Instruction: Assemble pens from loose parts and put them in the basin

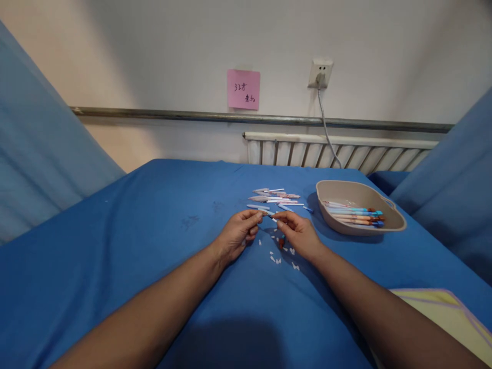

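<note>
Both my hands meet over a blue sheet (154,246). My left hand (238,233) is closed in a pinch on one end of a thin pen part (269,214), and my right hand (298,233) pinches the other end. A small red-brown cap (281,242) shows under my right palm. Just beyond the hands lies a loose pile of pen barrels and refills (274,197). Several tiny white pieces (277,259) are scattered below my hands. A beige tray (334,221) at the right holds several assembled pens (357,214).
Behind the bed are a white radiator (338,151), a metal rail, a wall socket with a grey cable (320,74) and a pink note (243,89). Blue fabric rises at both sides. A yellow cloth (442,312) lies at the lower right.
</note>
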Action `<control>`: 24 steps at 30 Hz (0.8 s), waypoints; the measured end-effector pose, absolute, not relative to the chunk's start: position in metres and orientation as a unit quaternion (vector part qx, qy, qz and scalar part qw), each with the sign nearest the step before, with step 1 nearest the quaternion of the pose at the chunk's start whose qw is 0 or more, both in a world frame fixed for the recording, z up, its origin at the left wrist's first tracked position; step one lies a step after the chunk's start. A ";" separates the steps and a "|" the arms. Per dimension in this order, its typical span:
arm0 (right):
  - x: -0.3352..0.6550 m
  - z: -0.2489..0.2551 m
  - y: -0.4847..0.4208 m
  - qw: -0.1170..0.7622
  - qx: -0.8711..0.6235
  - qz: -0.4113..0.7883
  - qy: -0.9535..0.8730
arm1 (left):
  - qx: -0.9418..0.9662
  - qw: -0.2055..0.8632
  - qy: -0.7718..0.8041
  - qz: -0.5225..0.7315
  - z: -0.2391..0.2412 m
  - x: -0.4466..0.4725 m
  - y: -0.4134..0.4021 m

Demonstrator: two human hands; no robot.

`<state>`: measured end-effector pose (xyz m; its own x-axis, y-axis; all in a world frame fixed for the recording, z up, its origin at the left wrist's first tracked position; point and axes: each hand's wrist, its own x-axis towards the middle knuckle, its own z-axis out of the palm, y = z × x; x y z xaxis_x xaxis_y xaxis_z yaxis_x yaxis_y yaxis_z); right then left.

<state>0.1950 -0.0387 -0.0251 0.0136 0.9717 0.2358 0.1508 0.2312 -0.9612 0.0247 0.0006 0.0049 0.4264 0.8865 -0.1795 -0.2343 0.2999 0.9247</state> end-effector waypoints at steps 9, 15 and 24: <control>0.195 -0.029 -0.037 0.524 -0.476 0.410 -0.575 | 0.471 0.685 0.375 0.409 0.005 0.026 -0.001; 0.195 -0.029 -0.038 0.520 -0.471 0.408 -0.584 | 0.459 0.693 0.373 0.412 0.005 0.025 0.000; 0.195 -0.031 -0.037 0.509 -0.471 0.408 -0.594 | 0.479 0.686 0.371 0.403 0.003 0.024 0.003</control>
<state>0.1949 -0.0372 -0.0307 -0.0379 0.9746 0.2208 0.1431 0.2240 -0.9640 0.0237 0.0030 0.0026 0.4001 0.9081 -0.1234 -0.1964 0.2165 0.9563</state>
